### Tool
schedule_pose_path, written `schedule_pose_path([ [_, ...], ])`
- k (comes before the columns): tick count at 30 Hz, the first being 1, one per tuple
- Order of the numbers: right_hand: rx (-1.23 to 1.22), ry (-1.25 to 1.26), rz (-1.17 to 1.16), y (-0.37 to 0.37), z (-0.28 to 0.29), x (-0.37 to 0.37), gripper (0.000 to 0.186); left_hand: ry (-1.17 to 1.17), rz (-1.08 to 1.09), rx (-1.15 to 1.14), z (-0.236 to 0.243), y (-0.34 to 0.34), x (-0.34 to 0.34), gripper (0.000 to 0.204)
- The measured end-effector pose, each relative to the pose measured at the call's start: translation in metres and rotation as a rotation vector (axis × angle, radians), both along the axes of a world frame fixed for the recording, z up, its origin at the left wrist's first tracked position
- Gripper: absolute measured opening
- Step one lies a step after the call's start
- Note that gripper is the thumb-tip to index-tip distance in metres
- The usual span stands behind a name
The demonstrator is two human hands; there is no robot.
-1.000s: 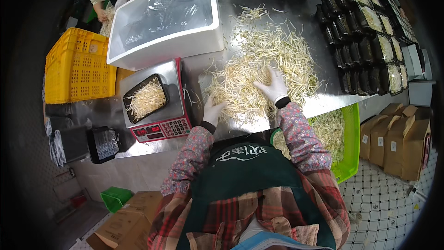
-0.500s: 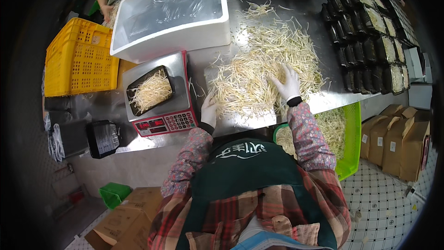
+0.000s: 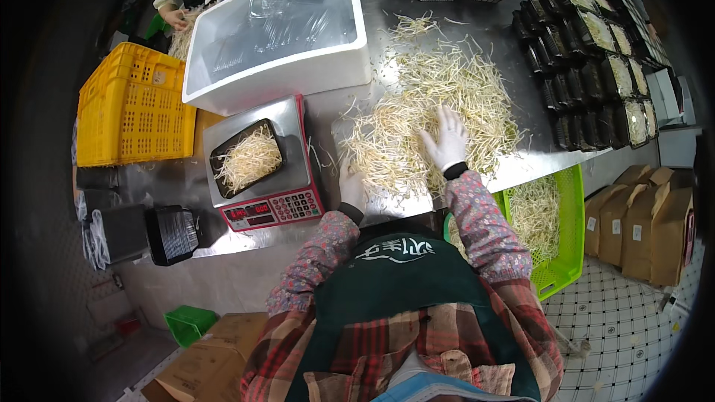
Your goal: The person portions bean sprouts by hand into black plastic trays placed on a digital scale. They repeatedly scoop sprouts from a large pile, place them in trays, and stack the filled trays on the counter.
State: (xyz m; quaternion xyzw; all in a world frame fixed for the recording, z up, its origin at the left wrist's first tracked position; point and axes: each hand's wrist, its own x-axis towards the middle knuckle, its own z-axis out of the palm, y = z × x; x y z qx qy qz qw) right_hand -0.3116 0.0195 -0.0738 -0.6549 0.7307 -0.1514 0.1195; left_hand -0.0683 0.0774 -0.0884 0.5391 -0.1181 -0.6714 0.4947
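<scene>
A loose heap of bean sprouts (image 3: 477,97) spreads over the steel table in front of me. My right hand (image 3: 447,140), in a white glove, lies on the heap with its fingers spread. My left hand (image 3: 352,184), gloved too, rests against the heap's near left edge; its fingers are stretched out and partly hidden by sprouts. To its left, a black tray of bean sprouts (image 3: 249,160) sits on the pan of a red digital scale (image 3: 272,210), whose display is lit.
A white foam box (image 3: 279,74) lined with clear film stands behind the scale, beside a yellow crate (image 3: 134,108). Stacked packed trays (image 3: 596,67) are at the right. Empty black trays (image 3: 170,234) lie left. A green basket (image 3: 570,231) stands below the table edge. Another person's hand (image 3: 175,16) works far left.
My left hand has moved right, in against the edge of the sprouts. My right hand has shifted a little left over the heap. The whole view has shifted slightly.
</scene>
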Motion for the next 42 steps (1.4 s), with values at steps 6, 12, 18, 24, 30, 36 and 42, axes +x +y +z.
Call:
schedule_pose_path([
  [6,0.035,-0.137,0.513,0.040,0.008,0.057,0.071,-0.019,-0.182,-0.194,0.007,0.014,-0.007,0.081],
  [12,-0.174,-0.126,-0.113,0.077,0.005,-0.020,0.092,-1.187,-0.963,-0.641,0.033,0.010,0.041,0.104],
  [18,0.049,0.049,0.279,0.091,0.010,0.035,0.126,-1.554,-1.317,-0.914,0.052,-0.047,0.015,0.114],
  [24,0.399,0.158,0.086,0.003,0.031,-0.030,0.142,-1.448,-1.288,-0.985,0.019,-0.130,-0.028,0.100],
  [30,0.262,-0.220,0.092,-0.014,0.038,-0.065,0.064,-1.222,-1.037,-1.035,0.005,-0.134,-0.011,0.028],
  [36,0.047,-0.299,0.280,0.040,0.042,-0.026,0.053,-1.264,-0.841,-0.814,0.022,-0.078,0.029,0.045],
  [42,0.049,0.052,0.446,0.030,-0.008,-0.001,0.056,-1.374,-0.859,-0.795,0.004,-0.066,0.019,0.044],
])
